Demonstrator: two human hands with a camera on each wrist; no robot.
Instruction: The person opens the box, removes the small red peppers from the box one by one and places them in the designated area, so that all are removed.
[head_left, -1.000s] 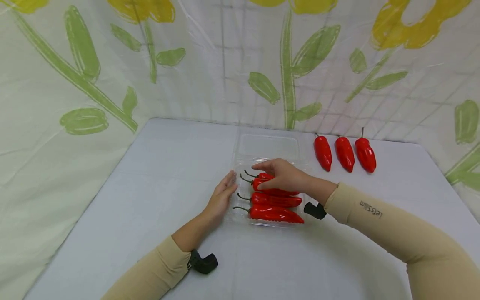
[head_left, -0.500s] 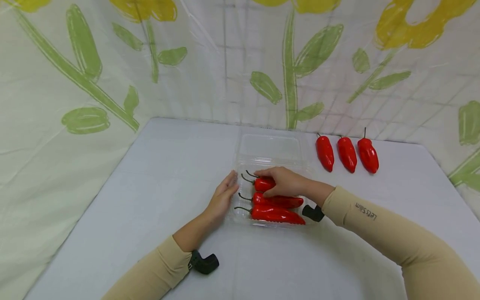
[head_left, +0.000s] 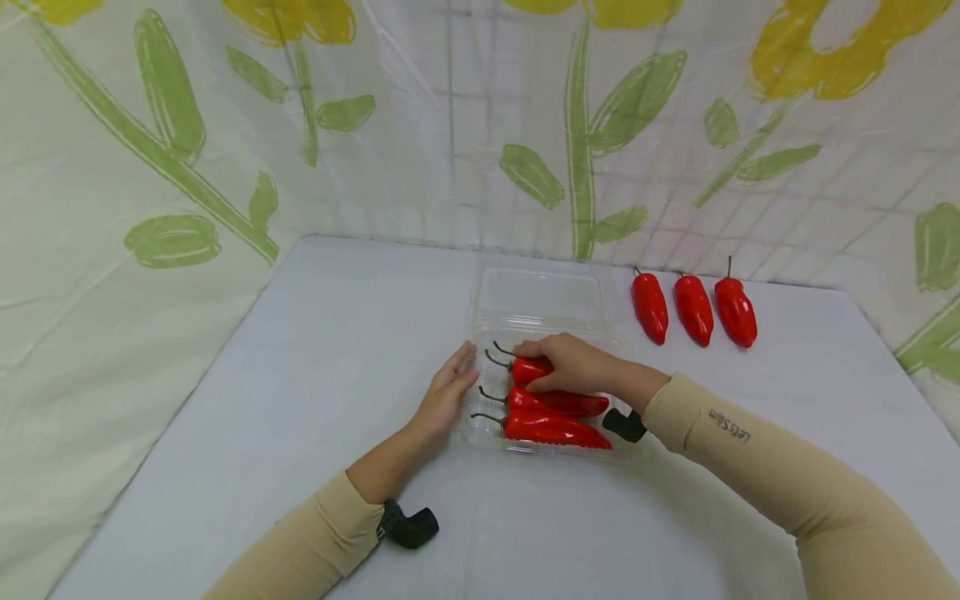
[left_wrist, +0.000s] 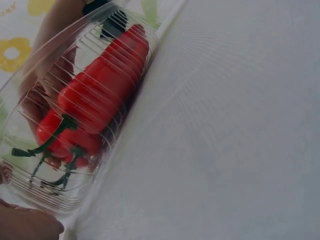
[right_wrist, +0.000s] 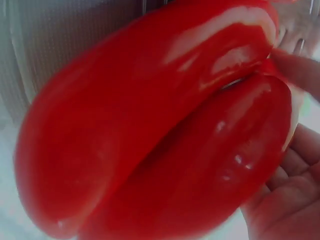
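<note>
A clear plastic clamshell box [head_left: 525,450] lies on the table with several red peppers side by side in it, green stems to the left. My left hand [head_left: 438,404] rests with fairly straight fingers against the box's left end. Over the back part of the box, my right hand [head_left: 576,364] grips a red pepper [head_left: 529,369] between thumb and fingers, hiding much of it. Nearer the front lie a second pepper [head_left: 581,405] and a front pepper [head_left: 558,430]. The right wrist view shows two glossy peppers [right_wrist: 125,110] close up, my thumb [right_wrist: 297,70] at their far end.
The box's clear lid [head_left: 540,289] is folded back flat behind it. Three more red peppers [head_left: 693,310] lie in a row at the table's back right. A flowered sheet [head_left: 397,192] hangs behind the white table [head_left: 337,333].
My right hand has come down and slightly toward me onto the peppers in the box, its thumb moving to the near side of one. My left hand stays at the box's end.
</note>
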